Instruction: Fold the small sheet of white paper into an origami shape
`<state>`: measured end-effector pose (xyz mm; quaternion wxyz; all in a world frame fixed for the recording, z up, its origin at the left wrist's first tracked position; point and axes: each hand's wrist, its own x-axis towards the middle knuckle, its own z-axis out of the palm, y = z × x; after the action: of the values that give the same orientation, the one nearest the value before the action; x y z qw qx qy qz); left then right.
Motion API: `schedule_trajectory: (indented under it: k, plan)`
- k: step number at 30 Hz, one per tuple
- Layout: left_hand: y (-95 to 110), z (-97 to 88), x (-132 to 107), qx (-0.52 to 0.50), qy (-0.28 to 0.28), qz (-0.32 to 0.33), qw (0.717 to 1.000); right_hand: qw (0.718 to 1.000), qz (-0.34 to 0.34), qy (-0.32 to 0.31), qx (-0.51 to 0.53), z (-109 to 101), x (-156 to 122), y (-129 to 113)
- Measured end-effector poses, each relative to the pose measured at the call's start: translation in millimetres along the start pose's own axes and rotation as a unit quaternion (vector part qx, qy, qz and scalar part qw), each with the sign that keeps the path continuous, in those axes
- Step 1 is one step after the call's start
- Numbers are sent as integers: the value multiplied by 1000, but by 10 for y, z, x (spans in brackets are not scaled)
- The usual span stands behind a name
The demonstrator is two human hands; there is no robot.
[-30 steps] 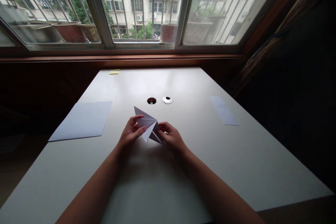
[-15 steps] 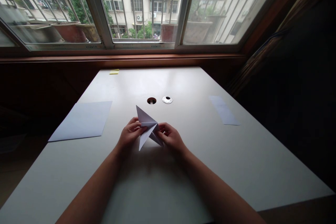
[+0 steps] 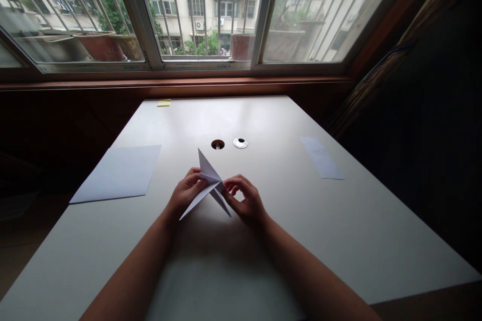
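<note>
A white sheet of paper folded into a star-like shape with pointed flaps [image 3: 207, 168] is held up over the middle of the table. My left hand [image 3: 184, 192] pinches its left side, thumb in front and fingers behind. At the right side, my right hand [image 3: 248, 201] has thumb and fingertips closed on the paper's edge close to where the folds meet. One flap points up and away, while two others spread downward to the left and right. Part of the paper is hidden behind the fingers.
On the white table [image 3: 320, 241] lie a larger white sheet [image 3: 116, 173] at left, a narrow paper strip [image 3: 322, 158] at right and a yellow note [image 3: 164, 103] at the far edge. A round cable hole [image 3: 217, 144] sits beside its metal cover [image 3: 240, 143]. A barred window stands behind.
The folded paper has turned in my hands, its lower left flap swinging out further left. My right hand's fingers have shifted their grip, opening a gap between thumb and index finger.
</note>
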<state>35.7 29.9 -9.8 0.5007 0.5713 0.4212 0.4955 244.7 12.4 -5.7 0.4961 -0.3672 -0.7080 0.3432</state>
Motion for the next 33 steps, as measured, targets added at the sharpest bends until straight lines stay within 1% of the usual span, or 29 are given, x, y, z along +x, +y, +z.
schedule_trajectory:
  k: [3, 6, 8, 10, 14, 17, 19, 21, 23, 26, 29, 33]
  plan:
    - [-57, 26, -1, -70, 16, -23, 997, 998, 44, -4, 34, 21, -17, 40]
    - [-98, 63, 1, -153, 37, -57, 986, 993, 92, 3, 70, 30, -25, 101]
    - [-105, 75, 7, -192, 51, -65, 978, 989, 115, 10, 91, 27, -20, 142]
    - [-98, 74, 12, -218, 50, -63, 973, 985, 133, 18, 112, 21, -8, 175]
    - [-86, 65, 6, -233, 17, -40, 971, 975, 166, 30, 143, 12, 18, 198]
    - [-96, 75, -6, -189, -4, -26, 982, 973, 182, 29, 138, 8, 27, 185]
    - [-99, 89, -9, -158, -4, -31, 987, 976, 182, 18, 120, 7, 25, 172]
    - [-97, 101, -5, -136, 10, -41, 990, 981, 169, -3, 92, 11, 17, 164]
    - [-95, 109, 4, -125, 36, -44, 991, 985, 151, -32, 74, 20, 7, 167]
    - [-100, 108, 14, -117, 89, -46, 988, 986, 132, -61, 80, 42, -10, 186]
    - [-99, 101, 10, -110, 113, -64, 985, 987, 115, -62, 88, 55, -21, 193]
    - [-72, 105, -1, -114, 105, -76, 985, 995, 74, -49, 50, 46, -17, 165]
